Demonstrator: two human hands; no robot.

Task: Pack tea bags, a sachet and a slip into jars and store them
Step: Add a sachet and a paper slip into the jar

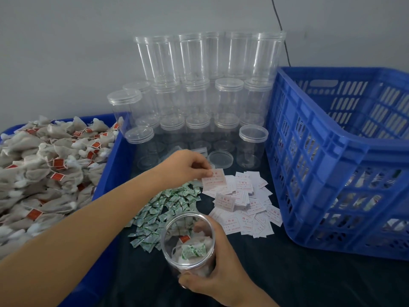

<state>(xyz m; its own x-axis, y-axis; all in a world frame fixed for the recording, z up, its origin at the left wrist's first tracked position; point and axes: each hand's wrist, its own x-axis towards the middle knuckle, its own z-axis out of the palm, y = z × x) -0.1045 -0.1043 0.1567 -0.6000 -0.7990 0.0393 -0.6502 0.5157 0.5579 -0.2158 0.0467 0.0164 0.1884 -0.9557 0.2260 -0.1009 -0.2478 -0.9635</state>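
My right hand (218, 264) grips an open clear jar (188, 242) near the table's front; tea bags and a green-and-white sachet lie inside it. My left hand (188, 166) reaches across and pinches a white slip with red print (215, 181) above the pile of slips (245, 207). A heap of green sachets (163, 213) lies left of the slips. Tea bags with red tags (44, 173) fill the blue bin (110, 171) on the left.
Stacked clear lidded jars (208, 89) stand against the back wall. One open jar (252, 147) and a loose lid (220, 159) sit in front of them. A large blue slatted crate (332, 165) on the right holds packed jars. The table has a dark cloth (298, 275).
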